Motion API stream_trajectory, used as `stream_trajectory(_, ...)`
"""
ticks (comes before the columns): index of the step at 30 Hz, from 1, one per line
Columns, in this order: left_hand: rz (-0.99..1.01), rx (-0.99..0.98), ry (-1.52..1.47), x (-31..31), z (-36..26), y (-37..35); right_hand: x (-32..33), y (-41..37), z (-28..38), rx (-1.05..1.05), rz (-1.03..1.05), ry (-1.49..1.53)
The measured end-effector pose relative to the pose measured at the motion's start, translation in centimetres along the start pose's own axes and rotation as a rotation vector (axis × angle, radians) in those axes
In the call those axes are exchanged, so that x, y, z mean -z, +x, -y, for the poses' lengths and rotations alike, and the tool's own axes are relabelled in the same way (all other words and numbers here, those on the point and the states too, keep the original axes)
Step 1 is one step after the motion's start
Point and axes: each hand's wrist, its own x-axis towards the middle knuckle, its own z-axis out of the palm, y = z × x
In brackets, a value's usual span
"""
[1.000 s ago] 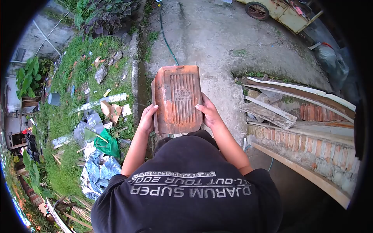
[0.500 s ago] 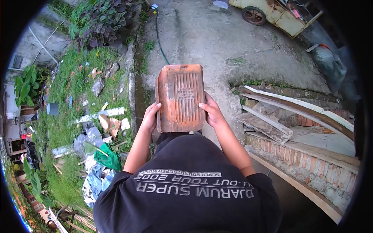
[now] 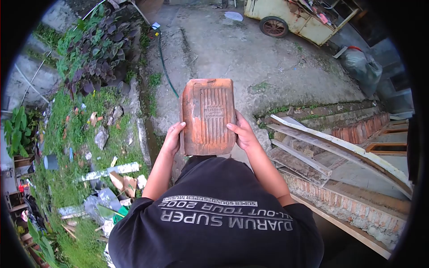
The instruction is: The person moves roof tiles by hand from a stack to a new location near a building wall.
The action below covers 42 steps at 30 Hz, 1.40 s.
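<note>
A reddish-brown clay roof tile (image 3: 208,117) is held upright in front of my chest, its ridged face with raised lettering toward me. My left hand (image 3: 173,136) grips the tile's left edge low down, with the thumb on the near side. On the opposite edge my right hand (image 3: 242,132) is closed, its thumb resting on the ridged face. The remaining fingers of both hands are mostly hidden behind the tile. Darker stains and a paler patch mark the tile's surface.
Concrete paving (image 3: 223,49) stretches ahead, crossed by a green hose (image 3: 165,67). A wheeled cart (image 3: 290,20) and a filled plastic bag (image 3: 361,69) stand far right. Wooden planks (image 3: 308,156) lie by a low brick wall (image 3: 339,201). Grass with scattered rubbish (image 3: 100,203) lies left.
The view has turned slightly to the right and up, so the cart and plants sit further left and lower. Both hands keep their hold on the tile, which stays before my chest.
</note>
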Motion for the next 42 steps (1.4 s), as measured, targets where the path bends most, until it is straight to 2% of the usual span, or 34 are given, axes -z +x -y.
stream_trajectory(6, 0.078, 0.024, -0.004, 1.2, -4.2, 5.5, -1.2, 5.3, 1.4, 0.015, -0.043, 0.025)
stream_trajectory(15, 0.055, 0.027, -0.028, 2.0, -7.6, 11.6, -0.3, 12.9, 2.6, 0.009, -0.015, 0.039)
stream_trajectory(21, 0.057, -0.048, 0.002, 2.6, -10.0, 16.7, -0.2, 18.8, 4.5, -0.037, 0.011, 0.117)
stream_trajectory(27, 0.026, -0.002, -0.037, 2.3, -12.2, 24.3, 3.5, 27.4, 5.9, -0.043, 0.040, 0.095)
stream_trajectory(30, -0.051, 0.010, -0.038, 1.0, -12.9, 28.4, 5.5, 31.3, 7.7, -0.061, 0.050, 0.139)
stream_trajectory(42, -0.043, 0.039, -0.021, -5.0, -16.5, 40.8, 12.7, 40.9, 13.8, -0.049, 0.012, 0.147)
